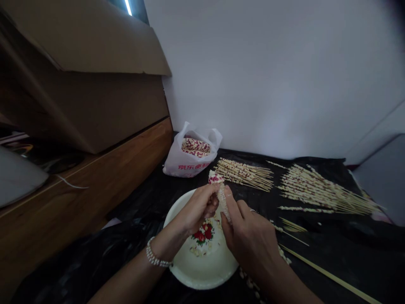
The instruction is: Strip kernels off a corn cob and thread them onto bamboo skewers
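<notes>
A corn cob (223, 202) is held between both hands above a white bowl (202, 276). Most of the cob looks stripped, and red and white kernels remain at its far tip. My left hand (200, 207) is closed around the upper part of the cob, and a beaded bracelet circles that wrist. My right hand (247, 228) grips the lower part from the right, a ring on one finger. Loose kernels (198, 252) lie in the bowl, whose bottom carries a red and green printed pattern.
Behind the bowl, a white plastic bag (180, 162) holds speckled cobs. Kernel-threaded skewers (316, 190) and a second bundle (243, 173) lie on black sheeting at the right, near bare sticks (293, 225). A cardboard box (110, 101) stands on a wooden surface at the left.
</notes>
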`<move>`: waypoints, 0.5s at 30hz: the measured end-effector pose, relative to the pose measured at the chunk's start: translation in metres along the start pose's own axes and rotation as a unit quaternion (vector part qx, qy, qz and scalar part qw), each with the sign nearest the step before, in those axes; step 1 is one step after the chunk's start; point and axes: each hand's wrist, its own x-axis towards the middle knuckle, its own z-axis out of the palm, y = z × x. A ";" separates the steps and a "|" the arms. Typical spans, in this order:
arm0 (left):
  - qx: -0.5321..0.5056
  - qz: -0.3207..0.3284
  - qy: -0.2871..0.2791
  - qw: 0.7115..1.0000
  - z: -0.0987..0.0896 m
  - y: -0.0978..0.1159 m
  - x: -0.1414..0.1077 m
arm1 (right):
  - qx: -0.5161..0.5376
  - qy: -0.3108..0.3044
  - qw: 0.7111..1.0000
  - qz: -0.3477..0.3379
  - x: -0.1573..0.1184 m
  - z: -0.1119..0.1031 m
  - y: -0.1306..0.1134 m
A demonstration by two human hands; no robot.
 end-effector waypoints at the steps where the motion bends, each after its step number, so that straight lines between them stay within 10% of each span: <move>1: 0.000 0.000 -0.005 1.000 -0.001 0.000 0.000 | -0.007 -0.002 1.000 -0.005 0.000 0.000 0.000; 15: -0.189 -0.072 -0.090 0.975 -0.008 0.003 0.002 | 0.122 -0.040 0.990 0.062 0.001 -0.003 0.006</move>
